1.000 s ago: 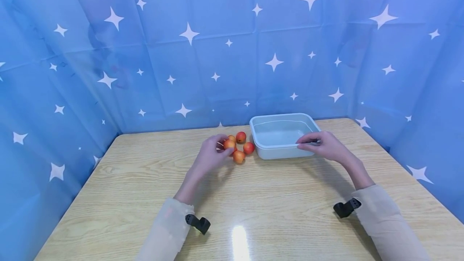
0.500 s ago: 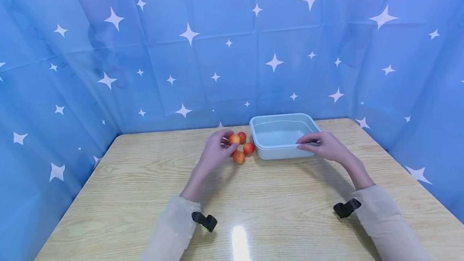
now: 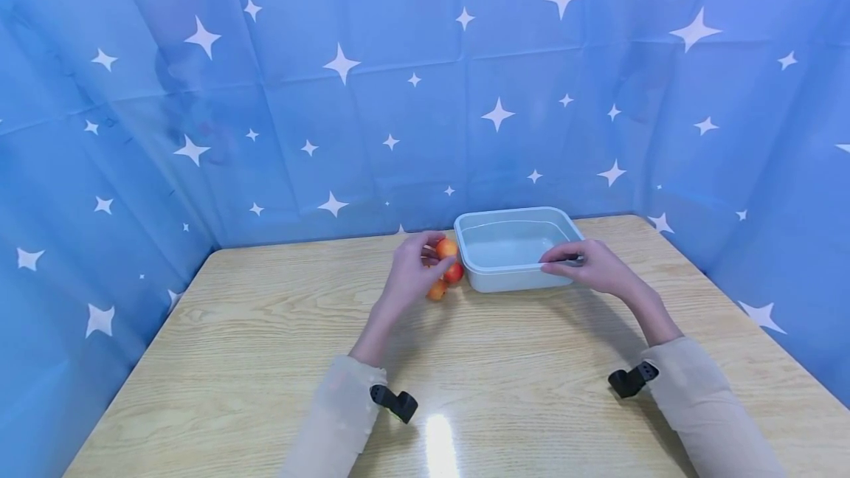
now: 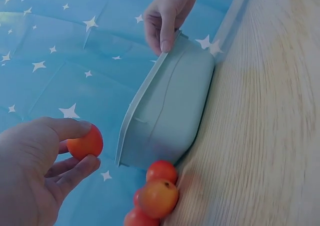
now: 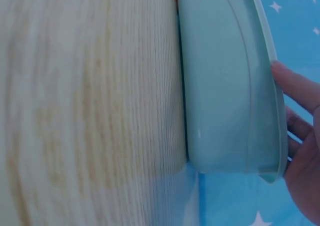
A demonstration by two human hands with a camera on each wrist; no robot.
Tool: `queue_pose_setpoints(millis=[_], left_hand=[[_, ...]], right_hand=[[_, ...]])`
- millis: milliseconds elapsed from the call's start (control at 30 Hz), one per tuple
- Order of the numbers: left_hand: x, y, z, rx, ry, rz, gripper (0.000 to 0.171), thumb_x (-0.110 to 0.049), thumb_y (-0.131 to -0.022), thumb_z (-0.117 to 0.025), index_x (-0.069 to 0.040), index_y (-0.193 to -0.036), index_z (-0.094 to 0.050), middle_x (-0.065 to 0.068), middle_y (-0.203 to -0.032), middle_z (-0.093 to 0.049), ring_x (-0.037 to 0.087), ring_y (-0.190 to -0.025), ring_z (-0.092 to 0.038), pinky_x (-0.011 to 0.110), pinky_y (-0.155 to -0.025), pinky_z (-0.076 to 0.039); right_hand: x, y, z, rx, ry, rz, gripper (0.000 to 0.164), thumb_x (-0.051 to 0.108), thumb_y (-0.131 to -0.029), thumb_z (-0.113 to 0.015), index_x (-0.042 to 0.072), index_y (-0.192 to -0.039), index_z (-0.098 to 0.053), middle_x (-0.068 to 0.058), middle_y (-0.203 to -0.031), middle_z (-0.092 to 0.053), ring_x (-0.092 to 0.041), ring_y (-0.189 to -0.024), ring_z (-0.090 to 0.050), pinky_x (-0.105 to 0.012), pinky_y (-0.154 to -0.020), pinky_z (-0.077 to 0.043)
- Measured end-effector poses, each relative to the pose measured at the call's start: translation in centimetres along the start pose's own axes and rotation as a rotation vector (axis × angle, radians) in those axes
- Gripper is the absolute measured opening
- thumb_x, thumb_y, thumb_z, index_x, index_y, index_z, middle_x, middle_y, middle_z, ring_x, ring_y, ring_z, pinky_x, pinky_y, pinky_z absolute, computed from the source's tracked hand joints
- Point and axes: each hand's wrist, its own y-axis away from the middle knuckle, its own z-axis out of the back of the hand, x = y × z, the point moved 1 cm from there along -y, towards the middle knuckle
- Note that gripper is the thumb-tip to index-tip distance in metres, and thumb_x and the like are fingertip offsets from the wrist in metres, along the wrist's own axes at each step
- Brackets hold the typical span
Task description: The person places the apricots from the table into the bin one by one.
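My left hand (image 3: 410,271) pinches a small red-orange apple (image 3: 447,248) between thumb and fingers, just left of the light blue plastic tub (image 3: 511,282). In the left wrist view this apple (image 4: 86,142) is raised off the table, with the tub's side wall (image 4: 172,101) beyond it. Below it several similar apples (image 4: 159,198) sit clustered against the tub's end; my hand partly hides them in the head view. My right hand (image 3: 594,265) grips the tub's front rim near its right corner. The thumb (image 5: 295,86) lies over the rim in the right wrist view.
A wooden table (image 3: 265,360) carries everything. Behind and at both sides hangs a blue curtain (image 3: 299,116) with white stars, close to the table's back edge and the tub. Black wrist cameras (image 3: 395,403) are strapped over both sleeves.
My left hand has lifted the apple and carried it right, over the other apples and closer to the tub. The right hand keeps its hold on the rim.
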Motion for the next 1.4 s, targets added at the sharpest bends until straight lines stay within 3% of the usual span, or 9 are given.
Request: queue_pose_setpoints(millis=[367, 700, 1033, 1167, 1400], left_hand=[[-0.8, -0.6, -1.8, -0.012, 0.025, -0.056, 0.036, -0.010, -0.089, -0.077, -0.001, -0.123, -0.066, 0.011, -0.109, -0.064, 0.021, -0.091, -0.065, 0.025, -0.080, -0.057], [-1.2, -0.8, -3.2, -0.006, -0.009, -0.085, 0.037, -0.012, -0.090, -0.078, -0.002, -0.123, -0.066, 0.011, -0.108, -0.065, 0.018, -0.086, -0.066, 0.026, -0.079, -0.057], [-1.3, -1.2, -4.6, 0.010, -0.007, -0.069, 0.039, -0.013, -0.090, -0.078, -0.004, -0.126, -0.067, 0.007, -0.107, -0.063, 0.014, -0.082, -0.064, 0.019, -0.074, -0.054], [-1.3, -1.3, -5.0, 0.006, -0.018, -0.065, 0.041, -0.014, -0.090, -0.078, -0.005, -0.129, -0.066, 0.006, -0.108, -0.064, 0.015, -0.083, -0.064, 0.021, -0.075, -0.055], [-1.1, -1.2, -5.2, 0.028, 0.041, -0.024, 0.049, -0.014, -0.091, -0.077, -0.007, -0.137, -0.061, 0.009, -0.118, -0.064, 0.016, -0.093, -0.068, 0.024, -0.081, -0.056]], right_hand=[[0.1, 0.0, 0.0, -0.001, -0.003, -0.001, 0.018, 0.024, -0.096, -0.072, 0.013, -0.108, -0.078, 0.000, -0.104, -0.074, -0.012, -0.093, -0.066, -0.025, -0.077, -0.054], [0.2, 0.0, 0.0, 0.000, -0.007, -0.004, 0.018, 0.024, -0.096, -0.071, 0.014, -0.109, -0.078, -0.001, -0.105, -0.074, -0.013, -0.093, -0.066, -0.025, -0.077, -0.054], [0.1, 0.0, 0.0, -0.006, -0.004, -0.009, 0.017, 0.025, -0.096, -0.072, 0.015, -0.107, -0.078, 0.000, -0.103, -0.075, -0.013, -0.092, -0.066, -0.026, -0.076, -0.053], [0.1, 0.0, -0.1, -0.009, -0.005, -0.007, 0.017, 0.024, -0.096, -0.072, 0.014, -0.107, -0.079, 0.000, -0.102, -0.075, -0.013, -0.091, -0.066, -0.026, -0.076, -0.053], [0.0, 0.0, 0.0, -0.009, -0.008, -0.002, 0.017, 0.024, -0.096, -0.072, 0.013, -0.107, -0.079, 0.000, -0.102, -0.075, -0.013, -0.091, -0.065, -0.025, -0.075, -0.053]])
